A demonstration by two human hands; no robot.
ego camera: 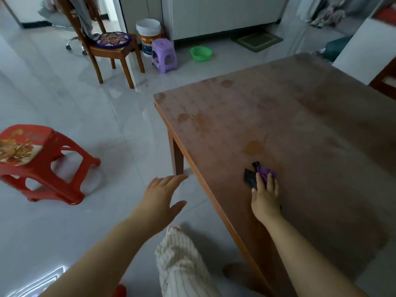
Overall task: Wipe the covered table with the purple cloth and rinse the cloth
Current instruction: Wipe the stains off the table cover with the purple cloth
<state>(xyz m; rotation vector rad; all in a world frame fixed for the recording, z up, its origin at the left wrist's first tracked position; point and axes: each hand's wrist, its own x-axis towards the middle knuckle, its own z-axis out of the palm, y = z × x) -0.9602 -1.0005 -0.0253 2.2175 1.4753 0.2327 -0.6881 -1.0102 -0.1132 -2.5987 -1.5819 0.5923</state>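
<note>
The covered table [300, 129] fills the right half of the view, brown under a clear leaf-patterned cover. A crumpled purple cloth [264, 171] with dark parts lies on it near the left edge. My right hand [265, 197] presses flat on the cloth's near side, fingers over it. My left hand [162, 196] hovers open above the floor, just left of the table's edge and leg, holding nothing.
A red plastic stool [40, 161] stands on the tiled floor at the left. Farther back are a wooden chair [107, 48] with a cushion, a purple stool [164, 54], a white bucket [148, 33] and a green basin [201, 53]. My striped trouser leg [182, 262] is below.
</note>
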